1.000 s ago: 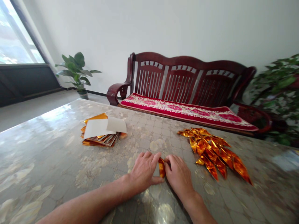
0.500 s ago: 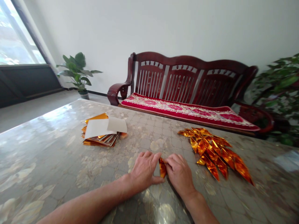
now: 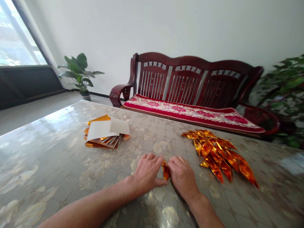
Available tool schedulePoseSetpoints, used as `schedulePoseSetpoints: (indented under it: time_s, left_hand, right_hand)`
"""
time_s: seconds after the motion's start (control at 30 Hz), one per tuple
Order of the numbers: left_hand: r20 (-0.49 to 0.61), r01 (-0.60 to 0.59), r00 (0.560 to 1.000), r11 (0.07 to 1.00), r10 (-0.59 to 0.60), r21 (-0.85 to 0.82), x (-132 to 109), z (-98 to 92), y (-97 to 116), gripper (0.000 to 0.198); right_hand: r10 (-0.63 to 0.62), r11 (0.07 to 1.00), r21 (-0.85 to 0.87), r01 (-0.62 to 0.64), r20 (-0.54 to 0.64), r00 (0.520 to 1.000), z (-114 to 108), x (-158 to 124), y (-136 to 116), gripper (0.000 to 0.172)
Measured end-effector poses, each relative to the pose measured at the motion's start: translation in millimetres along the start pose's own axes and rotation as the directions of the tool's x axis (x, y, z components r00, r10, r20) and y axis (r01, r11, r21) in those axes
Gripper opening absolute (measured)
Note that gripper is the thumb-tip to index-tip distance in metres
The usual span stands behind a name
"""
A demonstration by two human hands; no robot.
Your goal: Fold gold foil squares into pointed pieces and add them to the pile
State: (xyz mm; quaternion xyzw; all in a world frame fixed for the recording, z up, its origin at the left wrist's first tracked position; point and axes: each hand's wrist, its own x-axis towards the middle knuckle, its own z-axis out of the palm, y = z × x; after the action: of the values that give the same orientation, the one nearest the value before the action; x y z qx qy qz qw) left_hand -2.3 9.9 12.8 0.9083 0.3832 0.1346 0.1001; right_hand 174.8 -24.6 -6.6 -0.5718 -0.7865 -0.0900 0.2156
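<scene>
A small piece of folded gold foil paper (image 3: 166, 171) is held between my two hands, low over the table near its front. My left hand (image 3: 148, 171) grips its left side, thumb at the lower end and fingers at the upper end. My right hand (image 3: 182, 177) has its fingers curled and pinches the paper's right edge; its fingertips are partly hidden. To the right lies a pile of folded gold foil ingots (image 3: 216, 153), pointed at their ends. On the left sits a loose stack of foil paper sheets (image 3: 102, 131), white backs uppermost.
The table (image 3: 71, 171) has a glossy, flower-patterned cover. Behind it stands a dark red wooden bench (image 3: 185, 79) with a red floral cushion (image 3: 190, 112). A potted plant (image 3: 79, 72) is at the back left, leafy greenery (image 3: 287, 85) at the right. A clear plastic piece (image 3: 293, 163) lies at the right edge.
Both hands stay almost in place on the foil paper. My right hand's fingers have shifted slightly up along its edge. The stack and the pile look unchanged.
</scene>
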Motion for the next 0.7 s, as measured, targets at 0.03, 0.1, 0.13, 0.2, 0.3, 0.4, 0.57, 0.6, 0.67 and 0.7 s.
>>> schedulePoseSetpoints:
  time_s: [0.03,0.1,0.13,0.2,0.3,0.4,0.57,0.6,0.67,0.7]
  left_hand:
    - [-0.001,-0.007,1.000,1.000,0.007,0.004,0.0,0.0,-0.2,0.057]
    - [-0.003,-0.018,1.000,1.000,0.018,0.016,0.0,0.5,-0.8,0.056]
    - [-0.004,-0.023,1.000,1.000,0.023,0.022,0.0,1.0,-1.1,0.056]
    - [-0.009,-0.038,0.999,0.999,0.038,0.033,0.2,2.2,-1.9,0.055]
    - [-0.014,-0.069,0.997,0.996,0.069,0.053,0.6,4.3,-3.0,0.055]
    - [-0.009,-0.086,0.996,0.994,0.087,0.072,0.9,5.1,-3.4,0.053]
    - [-0.002,-0.084,0.996,0.993,0.084,0.084,1.1,3.0,-1.4,0.053]
    - [-0.001,-0.081,0.997,0.993,0.081,0.086,1.2,2.3,-0.8,0.054]
    - [0.008,-0.078,0.997,0.993,0.078,0.090,1.5,1.1,0.4,0.056]
    - [0.013,-0.077,0.997,0.993,0.076,0.093,1.5,0.6,0.8,0.055]
  right_hand:
    - [-0.001,1.000,0.003,0.001,0.004,1.000,0.1,-0.1,-0.1,0.015]
    - [0.002,1.000,0.010,-0.002,0.008,1.000,0.3,-0.1,-0.1,0.014]
    - [0.003,1.000,0.012,-0.003,0.011,1.000,0.4,0.0,-0.1,0.014]
    - [0.007,1.000,0.016,-0.007,0.018,1.000,0.2,0.4,-0.1,0.014]
    - [0.009,0.999,0.043,-0.010,0.036,0.999,-1.2,1.3,0.2,0.017]
    - [0.016,0.996,0.088,-0.020,0.045,0.999,-3.9,1.6,0.7,0.020]
    - [0.042,0.993,0.109,-0.047,0.054,0.998,-7.7,1.1,2.6,0.029]
    - [0.043,0.994,0.103,-0.048,0.052,0.998,-8.2,1.0,2.9,0.031]
    - [0.030,0.996,0.084,-0.034,0.051,0.998,-9.0,1.0,2.9,0.031]
    - [0.019,0.997,0.070,-0.023,0.057,0.998,-9.4,1.0,2.5,0.029]
